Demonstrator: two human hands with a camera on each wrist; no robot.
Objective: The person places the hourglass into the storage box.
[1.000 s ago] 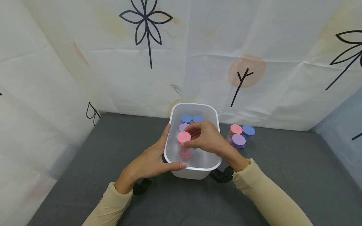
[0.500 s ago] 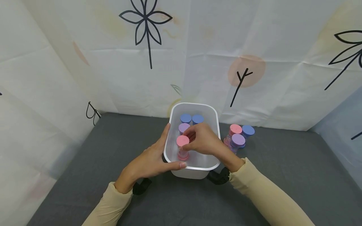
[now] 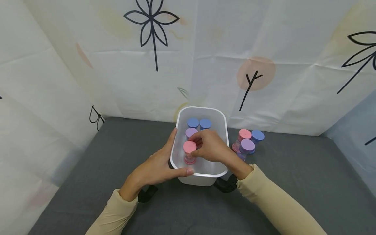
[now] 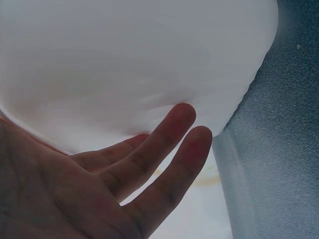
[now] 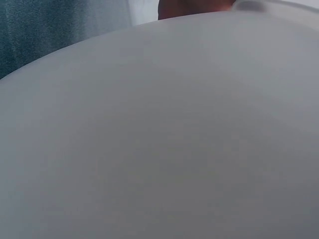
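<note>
We see grey tabletop [image 3: 188, 212] at six o'clock, white curtain [image 3: 191, 71] at twelve, black flower [image 3: 151, 18] at eleven, peach disc [image 3: 259, 81] at two

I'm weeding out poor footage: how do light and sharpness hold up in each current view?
Head: fairly even light, right hand and pink-capped bottle without obvious blur; left wrist: left hand shadowed against the bright curtain, white tub pale, nearly textureless; right wrist: the tub's dim wall fills most of the frame, almost featureless, though some cloth weave shows top left.
</note>
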